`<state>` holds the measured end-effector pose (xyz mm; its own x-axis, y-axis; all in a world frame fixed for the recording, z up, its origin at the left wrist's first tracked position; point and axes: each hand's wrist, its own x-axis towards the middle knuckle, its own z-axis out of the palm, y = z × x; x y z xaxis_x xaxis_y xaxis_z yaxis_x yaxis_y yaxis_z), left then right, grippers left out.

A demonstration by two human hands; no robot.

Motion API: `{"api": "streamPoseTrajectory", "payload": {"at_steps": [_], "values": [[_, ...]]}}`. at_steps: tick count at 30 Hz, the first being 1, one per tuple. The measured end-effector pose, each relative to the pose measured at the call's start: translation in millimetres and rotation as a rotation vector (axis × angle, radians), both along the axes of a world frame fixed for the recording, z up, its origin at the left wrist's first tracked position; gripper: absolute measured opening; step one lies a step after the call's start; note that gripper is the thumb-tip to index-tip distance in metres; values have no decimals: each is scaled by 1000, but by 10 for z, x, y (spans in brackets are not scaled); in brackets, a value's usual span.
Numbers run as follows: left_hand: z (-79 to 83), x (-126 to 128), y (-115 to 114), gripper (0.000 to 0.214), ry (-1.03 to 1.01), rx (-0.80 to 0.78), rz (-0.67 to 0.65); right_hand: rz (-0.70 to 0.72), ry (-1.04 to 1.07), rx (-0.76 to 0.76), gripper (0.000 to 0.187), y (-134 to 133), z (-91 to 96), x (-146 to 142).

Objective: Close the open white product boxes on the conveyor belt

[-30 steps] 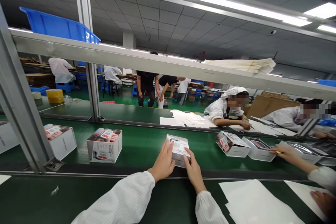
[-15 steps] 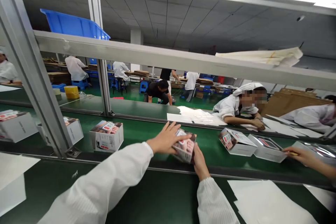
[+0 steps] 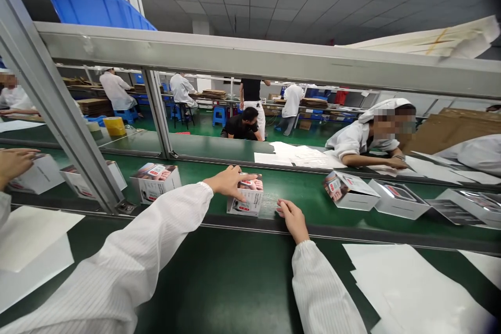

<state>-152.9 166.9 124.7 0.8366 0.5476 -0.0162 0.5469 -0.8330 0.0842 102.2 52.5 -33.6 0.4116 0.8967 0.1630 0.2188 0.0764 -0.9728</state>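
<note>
A printed cardboard box (image 3: 247,204) stands on the green conveyor belt in front of me. My left hand (image 3: 226,181) grips it, fingers over the top and thumb down the front face. To the right, my right hand (image 3: 294,221) hovers low by the belt's near edge, apart from the box. Its fingers are loosely bent and part open, with nothing visible in them. A pale, shiny patch shows on the belt between that hand and the box; I cannot tell whether it is a reflection. Another printed box (image 3: 154,183) sits to the left.
Several boxes, one a lidded box (image 3: 349,191), stand along the belt at right. White sheets (image 3: 410,287) lie at the near right. A metal post (image 3: 74,115) rises at left, under a blue bin (image 3: 96,8). A co-worker's hand (image 3: 15,164) touches a box at far left.
The box has moved left and now stands squarer on the belt. My right hand has let go of it and come away; my left hand stays on it. The view has tilted down.
</note>
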Motion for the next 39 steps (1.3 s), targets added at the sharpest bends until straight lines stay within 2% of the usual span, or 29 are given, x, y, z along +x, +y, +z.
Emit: {"api": "streamPoseTrajectory", "payload": {"at_steps": [8, 13, 16, 19, 22, 25, 27, 30, 39], "values": [[-84, -178, -118, 91, -20, 108, 22, 18, -48, -8, 53, 2, -73, 21], [-93, -324, -97, 92, -28, 95, 34, 9, -83, 13, 51, -14, -84, 10], [-108, -283, -307, 99, -147, 200, 22, -3, -89, 11, 50, -27, -63, -12], [-285, -103, -729, 86, -304, 235, -105, 7, -94, 2, 49, -32, -46, -26], [-669, 106, -1143, 73, -332, 53, -302, 10, -139, 10, 49, -39, -56, -14], [-1087, 247, -1351, 67, -299, -163, -380, -2, -150, 22, 50, -46, -94, 13], [-1269, 290, -1373, 66, -296, -255, -363, 4, -135, 25, 50, -43, -122, 31], [-1353, 301, -1339, 64, -314, -313, -338, 18, -121, 12, 49, -26, -141, 40], [-1291, 263, -1367, 60, -334, -303, -306, -20, -37, 61, 53, -42, -20, -79]]}}
